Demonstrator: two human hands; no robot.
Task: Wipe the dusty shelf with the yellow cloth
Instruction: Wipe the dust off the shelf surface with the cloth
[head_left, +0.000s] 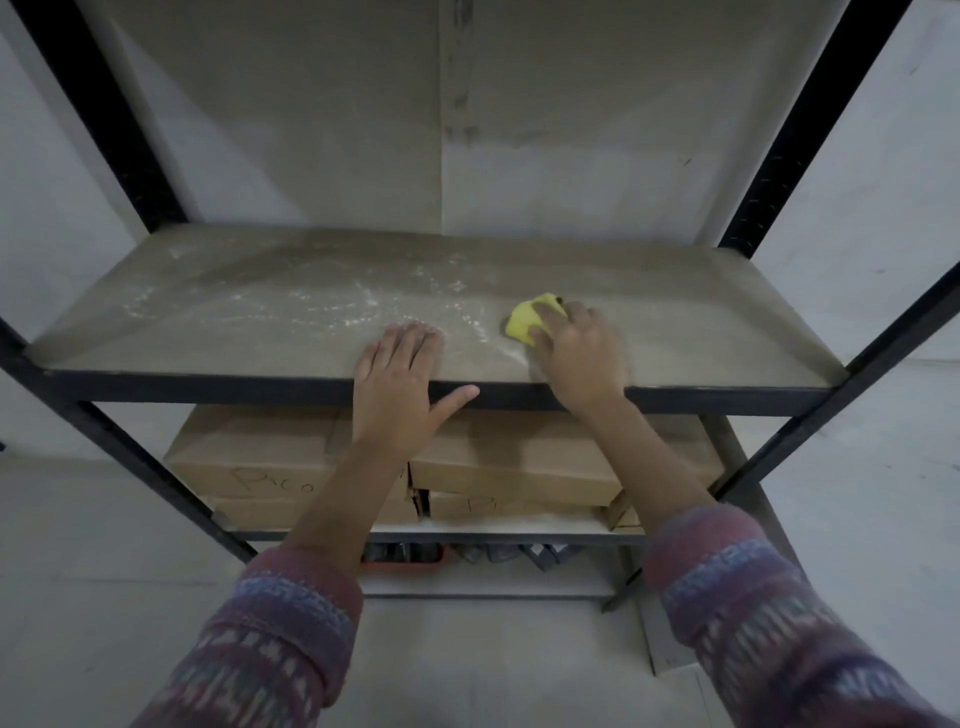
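The dusty shelf (260, 322) is a brown board in a black metal rack, streaked with white dust across its left and middle. A bunched yellow cloth (525, 322) lies on the board right of centre. My right hand (579, 353) lies over the cloth with fingers curled on it, holding it against the board. My left hand (397, 384) rests flat on the shelf's front edge, fingers straight on the board and thumb spread along the black rail.
Black uprights (114, 119) frame the rack on both sides. Cardboard boxes (260, 457) fill the shelf below. Dark items sit on the lowest level (467, 556). A pale wall stands behind and a pale floor lies below.
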